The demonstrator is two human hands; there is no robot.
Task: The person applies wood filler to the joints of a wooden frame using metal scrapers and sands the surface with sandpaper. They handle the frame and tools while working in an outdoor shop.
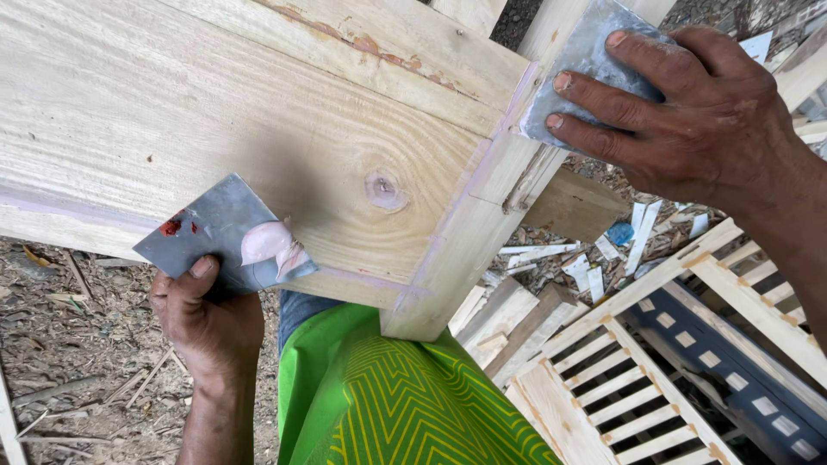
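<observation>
Right hand is pressed flat on a scraper at the frame joint; left hand pinches a plate of pink filler. Filler is best worked firmly into the seam, excess skimmed off.

Your left hand grips a matt grey metal scraper smeared with glossy pink putty; your right hand presses dull sheet metal against pale, smooth-planed wood.
</observation>
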